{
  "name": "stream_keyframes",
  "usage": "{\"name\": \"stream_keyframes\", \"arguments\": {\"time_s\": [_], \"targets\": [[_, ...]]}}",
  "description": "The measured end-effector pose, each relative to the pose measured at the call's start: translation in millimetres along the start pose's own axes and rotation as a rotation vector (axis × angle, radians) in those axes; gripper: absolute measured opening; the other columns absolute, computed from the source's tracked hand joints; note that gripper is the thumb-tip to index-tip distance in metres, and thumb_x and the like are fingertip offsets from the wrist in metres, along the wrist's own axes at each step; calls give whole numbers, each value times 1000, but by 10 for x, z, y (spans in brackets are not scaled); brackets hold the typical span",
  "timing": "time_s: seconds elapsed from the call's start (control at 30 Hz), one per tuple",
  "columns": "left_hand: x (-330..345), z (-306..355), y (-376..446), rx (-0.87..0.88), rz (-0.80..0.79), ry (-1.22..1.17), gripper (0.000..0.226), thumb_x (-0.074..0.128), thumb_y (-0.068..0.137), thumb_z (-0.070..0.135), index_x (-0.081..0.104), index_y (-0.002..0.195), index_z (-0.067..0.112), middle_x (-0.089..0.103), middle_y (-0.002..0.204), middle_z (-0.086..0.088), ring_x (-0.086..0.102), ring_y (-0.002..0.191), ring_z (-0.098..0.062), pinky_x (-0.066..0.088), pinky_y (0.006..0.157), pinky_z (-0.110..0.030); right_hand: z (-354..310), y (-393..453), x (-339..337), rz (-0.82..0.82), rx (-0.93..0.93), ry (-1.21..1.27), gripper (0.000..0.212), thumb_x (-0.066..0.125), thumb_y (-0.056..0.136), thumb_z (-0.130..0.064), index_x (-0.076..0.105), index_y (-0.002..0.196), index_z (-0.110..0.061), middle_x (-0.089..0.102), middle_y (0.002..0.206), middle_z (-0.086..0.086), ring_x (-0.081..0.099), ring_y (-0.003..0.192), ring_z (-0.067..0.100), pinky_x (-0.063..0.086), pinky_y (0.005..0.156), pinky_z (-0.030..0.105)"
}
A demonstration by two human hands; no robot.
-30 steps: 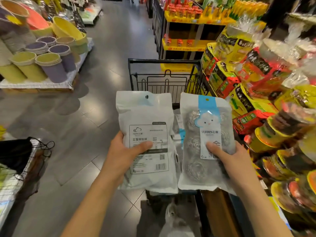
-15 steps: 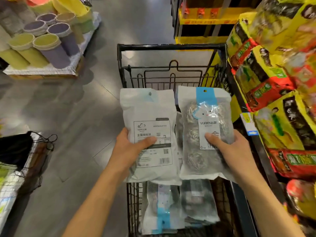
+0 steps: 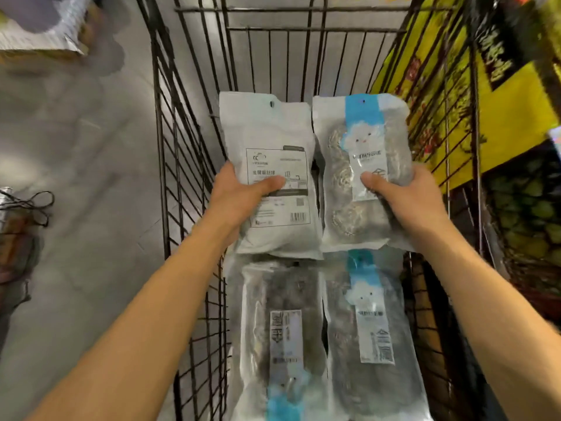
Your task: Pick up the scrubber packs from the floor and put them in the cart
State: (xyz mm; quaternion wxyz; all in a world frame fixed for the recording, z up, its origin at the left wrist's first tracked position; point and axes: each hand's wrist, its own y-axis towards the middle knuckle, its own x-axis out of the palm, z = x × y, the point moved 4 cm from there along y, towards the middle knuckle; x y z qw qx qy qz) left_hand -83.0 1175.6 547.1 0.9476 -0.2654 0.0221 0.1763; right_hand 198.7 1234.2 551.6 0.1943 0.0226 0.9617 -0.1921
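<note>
Carrier: a black wire cart [image 3: 170, 153] stood on grey floor [image 3: 91, 165].
Near end: two scrubber packs [image 3: 282, 335] [image 3: 373, 329] lay side by side.

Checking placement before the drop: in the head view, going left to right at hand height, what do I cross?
Grey floor → cart's left wire wall → left hand → white-backed pack → blue-striped pack → right hand → cart's right wire wall.

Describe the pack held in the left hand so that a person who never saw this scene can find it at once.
Look inside the black wire cart: two packs are held over two more lying in it. The left hand grips the left held pack. It shows its plain white back with printed text and a barcode, while the right hand's pack shows a blue strip and steel scrubbers.
</note>
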Motion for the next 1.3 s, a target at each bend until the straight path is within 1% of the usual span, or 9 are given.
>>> {"name": "stream_keyframes", "arguments": {"time_s": [0.07, 0.13, 0.3, 0.37, 0.47, 0.57, 0.77, 1.1, 1.3], "targets": [[44, -151, 172, -12, -15, 6, 62, 95, 67, 25, 66, 120, 15, 79, 108, 1, 77, 96, -12, 63, 87, -37, 99, 121, 114, 4, -2, -59, 72, 89, 63, -52, 63, 122, -22, 76, 112, -7, 74, 101, 15, 59, 96, 45], [74, -252, 283, 7, 2, 67, 48, 92, 73, 20, 68, 114, 18, 78, 104, 5, 76, 91, -5, 63, 86, -31, 169, 173, 209, 14, 8, -150, 79, 86, 61, -59, 58, 125, -21, 72, 119, -4, 70, 108, 20, 56, 100, 47], [89, -340, 380, 63, 91, 220, 67, 93, 69, 38, 56, 121, 22, 72, 117, 7, 69, 108, -13, 56, 99, -38, 214, 172, 302, 15, 17, -346, 84, 78, 77, -62, 46, 139, -14, 63, 133, 9, 60, 121, 35, 50, 102, 48], [83, -318, 337, 86, 142, 304, 79, 92, 70, 43, 47, 129, 16, 66, 126, 4, 63, 114, -15, 53, 99, -35, 209, 144, 309, 42, -3, -414, 87, 74, 80, -64, 43, 142, -12, 62, 135, 12, 59, 122, 36, 50, 100, 47], [62, -291, 263, 155, 207, 408, 80, 91, 70, 46, 50, 130, 11, 64, 126, 0, 62, 114, -15, 54, 95, -32, 209, 88, 310, 86, -42, -473, 88, 72, 81, -66, 43, 142, -10, 57, 137, 16, 54, 127, 38, 47, 103, 49], [17, -276, 184, 190, 237, 473, 79, 88, 73, 45, 48, 134, 13, 58, 131, -8, 55, 123, -24, 49, 106, -44, 167, 31, 281, 111, -98, -539, 85, 72, 85, -60, 41, 145, -9, 48, 142, 20, 44, 134, 40, 39, 111, 49], [-49, -240, -86, 286, 134, 617, 77, 77, 88, 35, 37, 151, 15, 42, 147, -8, 33, 142, -24, 31, 119, -41, 47, -149, 169, 123, -228, -688, 69, 71, 90, -48, 43, 143, -15, 46, 141, 17, 42, 132, 36, 35, 111, 45], [-190, -56, -778, 336, 27, 677, 68, 70, 95, 32, 39, 152, 15, 44, 148, -7, 42, 139, -23, 35, 119, -42, -87, -571, -101, 34, -344, -713, 61, 68, 91, -50, 50, 136, -14, 56, 132, 16, 51, 122, 34, 47, 102, 48], [-275, 487, -1326, 373, -41, 828, 62, 67, 97, 34, 41, 150, 15, 46, 148, -8, 43, 139, -25, 35, 113, -36, -562, -970, -505, -59, -363, -793, 57, 65, 94, -51, 52, 137, -17, 57, 134, 13, 53, 124, 34, 49, 99, 46]]}}
